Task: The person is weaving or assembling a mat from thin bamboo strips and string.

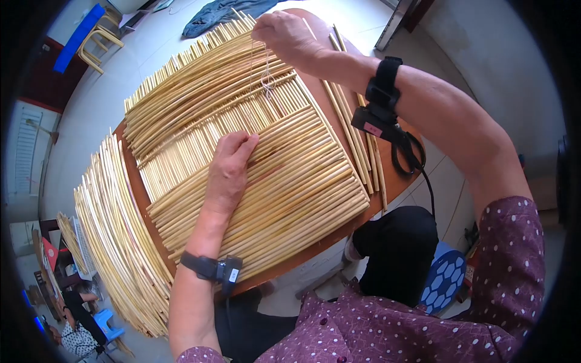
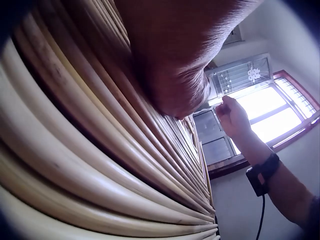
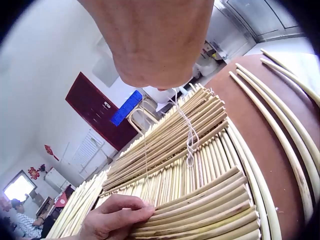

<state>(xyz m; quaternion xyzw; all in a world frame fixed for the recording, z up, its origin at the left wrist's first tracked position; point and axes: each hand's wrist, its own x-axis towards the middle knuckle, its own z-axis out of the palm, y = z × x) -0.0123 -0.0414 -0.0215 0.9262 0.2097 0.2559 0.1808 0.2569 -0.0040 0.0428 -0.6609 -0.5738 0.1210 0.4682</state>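
A row of straw-coloured stalks (image 1: 284,175) lies side by side on the table, joined into a mat. My left hand (image 1: 229,166) grips the row's far edge, its thumb and forefinger together at the outermost stalk, as the left hand (image 3: 117,216) shows in the right wrist view. My right hand (image 1: 287,37) is raised above the far right of the mat, fingers curled in on a thin thread (image 3: 146,155). That thread runs down toward the left fingertips. A looped bundle of pale string (image 1: 267,85) hangs beside it over the stalks. The right fingertips are hidden in the right wrist view.
A thick bundle of stalks (image 1: 200,85) lies across the far part. Loose stalks (image 1: 354,133) line the brown table (image 1: 399,169) on the right; a long bundle (image 1: 115,224) stands at the left. A blue-topped chair (image 1: 78,36) and a seated person (image 1: 78,333) are farther off.
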